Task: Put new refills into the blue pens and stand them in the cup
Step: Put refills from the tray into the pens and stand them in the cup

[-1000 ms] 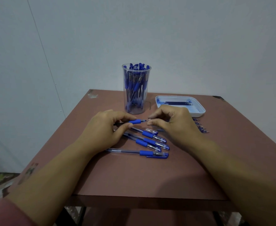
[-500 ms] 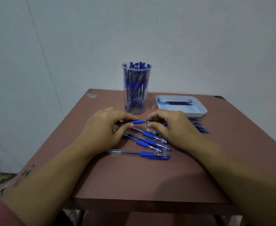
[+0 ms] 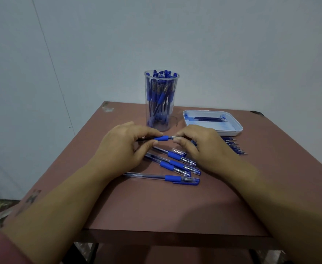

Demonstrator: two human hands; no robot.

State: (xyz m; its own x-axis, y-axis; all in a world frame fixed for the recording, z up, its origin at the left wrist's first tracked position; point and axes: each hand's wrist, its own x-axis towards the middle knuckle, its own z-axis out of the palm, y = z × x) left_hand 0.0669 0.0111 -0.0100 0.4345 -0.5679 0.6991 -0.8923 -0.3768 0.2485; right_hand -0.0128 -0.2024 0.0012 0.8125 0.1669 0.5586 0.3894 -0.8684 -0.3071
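While the left hand (image 3: 122, 147) pinches one end of a blue pen (image 3: 163, 138) with curled fingers, the right hand (image 3: 200, 147) pinches the other end the same way. The pen is held flat just above the brown table (image 3: 156, 210), in front of the clear cup (image 3: 161, 100) full of pens. More pens (image 3: 175, 164) lie on the table by the hands. A white tray (image 3: 232, 130) sits to the right
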